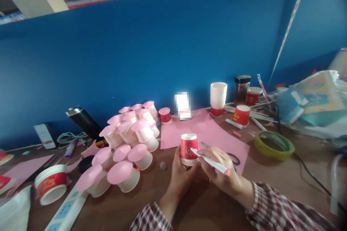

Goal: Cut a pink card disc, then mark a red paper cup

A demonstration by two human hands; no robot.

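My left hand [181,177] holds a small red and white paper cup [189,148] upside down above the brown table [206,205]. My right hand [220,171] grips a white pen [213,162] with a pink end, its tip touching the cup's side. Both hands hover just in front of a sheet of pink paper [214,135]. A pair of scissors [233,158] lies on that paper, partly hidden behind my right hand.
A heap of cups capped with pink paper discs [127,148] lies to the left. A white cup stack [218,97], a red cup [241,114], a glass jar [242,89], a green tape roll [273,145], a black flask [84,121], a power strip [67,211] and a plastic bag [311,104] surround the work spot.
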